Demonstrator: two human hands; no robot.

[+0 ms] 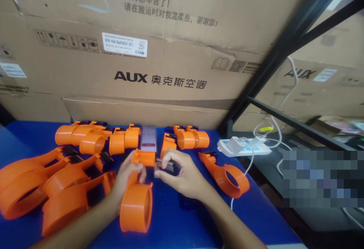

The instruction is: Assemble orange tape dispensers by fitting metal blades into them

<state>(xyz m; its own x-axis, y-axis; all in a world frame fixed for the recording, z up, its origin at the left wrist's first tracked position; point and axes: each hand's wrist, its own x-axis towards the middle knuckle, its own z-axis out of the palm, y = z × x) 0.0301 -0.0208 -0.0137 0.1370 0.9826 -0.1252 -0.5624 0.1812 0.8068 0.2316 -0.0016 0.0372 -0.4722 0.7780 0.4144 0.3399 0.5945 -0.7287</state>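
My left hand [127,175] is closed around the handle of an orange plastic tape dispenser [135,208], its ring hanging downward and its wide head up. In my right hand [182,171], thumb and fingers pinch a small dark grey piece [165,165] with a shiny edge, close to the right end of that head. Whether the two touch, I cannot tell. More orange dispensers with dark ends lie left of my hands, among them a large one [65,207] beside my left forearm. Another dispenser [227,177] rests to the right of my right hand.
Several orange dispensers [92,142] line the back of the blue tabletop [176,218]. A phone [148,139] lies among them. Large cardboard boxes [170,63] stand behind. At right are a black metal frame [256,66] and a white power strip [247,148] with cables.
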